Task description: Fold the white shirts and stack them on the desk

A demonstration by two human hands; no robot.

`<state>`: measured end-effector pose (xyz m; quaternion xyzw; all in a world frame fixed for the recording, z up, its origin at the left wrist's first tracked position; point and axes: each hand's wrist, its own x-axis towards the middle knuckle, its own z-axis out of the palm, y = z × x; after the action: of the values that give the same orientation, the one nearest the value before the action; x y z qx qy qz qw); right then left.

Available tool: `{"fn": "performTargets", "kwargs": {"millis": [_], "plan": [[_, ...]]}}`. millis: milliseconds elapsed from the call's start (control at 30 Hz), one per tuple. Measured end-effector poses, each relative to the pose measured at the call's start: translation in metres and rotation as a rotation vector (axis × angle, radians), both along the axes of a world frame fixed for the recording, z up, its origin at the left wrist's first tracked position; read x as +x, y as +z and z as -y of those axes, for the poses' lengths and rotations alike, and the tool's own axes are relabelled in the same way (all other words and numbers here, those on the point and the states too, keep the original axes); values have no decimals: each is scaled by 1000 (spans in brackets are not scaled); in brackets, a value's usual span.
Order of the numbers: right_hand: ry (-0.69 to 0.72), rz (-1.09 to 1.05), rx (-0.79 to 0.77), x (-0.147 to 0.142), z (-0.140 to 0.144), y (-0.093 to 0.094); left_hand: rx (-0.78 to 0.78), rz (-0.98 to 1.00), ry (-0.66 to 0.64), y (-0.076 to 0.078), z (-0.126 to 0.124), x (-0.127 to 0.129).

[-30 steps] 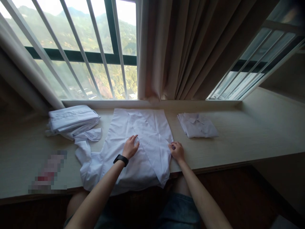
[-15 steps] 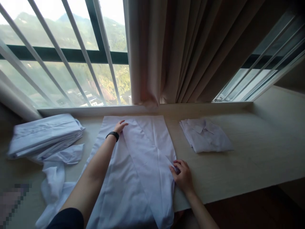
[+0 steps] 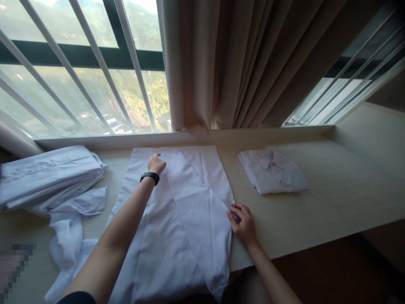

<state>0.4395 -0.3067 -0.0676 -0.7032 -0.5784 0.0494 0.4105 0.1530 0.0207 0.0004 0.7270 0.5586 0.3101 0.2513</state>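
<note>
A white shirt (image 3: 186, 211) lies flat on the pale wooden ledge (image 3: 332, 198), with one side folded inward. My left hand (image 3: 155, 164), a black watch on its wrist, rests curled on the far part of the shirt near the fold line. At the shirt's right edge my right hand (image 3: 243, 224) pinches or presses the cloth against the ledge. A loose sleeve (image 3: 71, 223) trails off to the left.
A stack of white shirts (image 3: 47, 175) sits at the left of the ledge. One folded white shirt (image 3: 272, 171) lies to the right. Behind are a barred window (image 3: 82, 80) and a beige curtain (image 3: 240, 63). A blurred patch shows at bottom left.
My left hand slid from the shirt's middle up to its far part and curled its fingers. My right hand stayed at the right edge. The view moved closer and tilted down.
</note>
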Motion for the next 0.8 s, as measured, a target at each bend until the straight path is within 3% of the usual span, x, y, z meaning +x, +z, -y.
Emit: {"fn": "performTargets", "kwargs": {"millis": [100,233,333,433,533,700,800], "plan": [[8,13,13,0,1,0,30,-62,20,6,73,12],[11,37,12,1,1,-2,19,-47,-47,-4,209,17],[3,57,6,2,1,-4,-217,199,39,-25,308,9],[14,83,-13,3,2,-6,-477,449,169,-43,376,6],[23,103,-35,4,3,-7,-592,549,101,-41,403,12],[11,106,-54,3,5,-9,-750,502,-1,-13,402,27],[9,109,-44,3,5,-9,-806,511,-142,-5,409,34]]}}
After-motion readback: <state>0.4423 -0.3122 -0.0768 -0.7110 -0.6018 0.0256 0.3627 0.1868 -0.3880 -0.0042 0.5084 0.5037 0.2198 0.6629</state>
